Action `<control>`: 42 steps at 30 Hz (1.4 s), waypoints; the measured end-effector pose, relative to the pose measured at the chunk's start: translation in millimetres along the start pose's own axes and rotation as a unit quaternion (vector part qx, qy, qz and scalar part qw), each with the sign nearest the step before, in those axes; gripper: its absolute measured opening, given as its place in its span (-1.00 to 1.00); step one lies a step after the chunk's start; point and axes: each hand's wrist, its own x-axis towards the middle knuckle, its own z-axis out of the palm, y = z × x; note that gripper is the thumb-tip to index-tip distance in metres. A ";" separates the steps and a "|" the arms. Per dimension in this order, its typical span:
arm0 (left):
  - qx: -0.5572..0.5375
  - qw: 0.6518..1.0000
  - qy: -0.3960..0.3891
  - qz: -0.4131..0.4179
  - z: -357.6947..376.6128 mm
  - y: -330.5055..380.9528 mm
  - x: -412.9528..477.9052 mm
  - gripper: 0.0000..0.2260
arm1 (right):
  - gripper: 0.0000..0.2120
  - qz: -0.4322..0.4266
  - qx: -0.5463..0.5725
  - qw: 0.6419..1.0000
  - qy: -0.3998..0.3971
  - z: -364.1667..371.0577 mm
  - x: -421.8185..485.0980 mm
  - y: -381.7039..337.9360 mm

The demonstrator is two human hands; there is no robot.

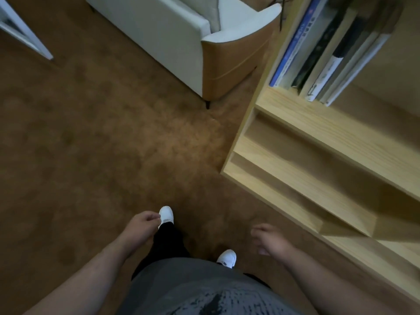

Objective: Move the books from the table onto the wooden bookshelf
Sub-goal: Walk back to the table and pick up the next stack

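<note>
Empty, loosely curled left hand (143, 223) and right hand (271, 243); leaning books (318, 53) at one o'clock may topple if I bump the bookshelf (318, 123)

Person in grey tee (181, 278) w/ dark speckled print, black trousers (166, 242), white shoes (167, 213); forearms (91, 269) bare.

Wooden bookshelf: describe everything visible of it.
The wooden bookshelf is pale, light-grained wood, like pine, built of flat boards with a plain side panel. It stands on the brown carpet at the right of the view, near a white and tan armchair. One shelf holds a row of books on end, leaning; the lower shelves show nothing on the parts in view. The left hand and right hand are clear of it.
</note>
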 end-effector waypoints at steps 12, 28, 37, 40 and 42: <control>0.165 0.982 -0.082 0.033 -149.2 14.0 97.3 -0.79 | -0.73 -0.011 -0.119 0.993 0.009 73.3 29.2 -120.8; 0.069 0.995 -0.046 -0.048 -248.7 71.8 183.5 -0.87 | -0.74 -0.030 -0.058 0.997 0.050 119.6 88.1 -261.6; 0.116 0.993 -0.031 -0.016 -259.7 197.2 247.9 -0.85 | -0.71 -0.050 -0.064 0.997 0.007 101.3 160.3 -355.6; 0.129 0.992 -0.015 -0.010 -266.4 238.1 278.3 -0.85 | -0.69 -0.044 -0.061 0.997 -0.010 82.8 177.3 -387.0; 0.116 0.993 -0.009 -0.003 -267.1 264.3 297.7 -0.89 | -0.70 -0.042 -0.056 0.998 -0.009 69.4 188.1 -404.6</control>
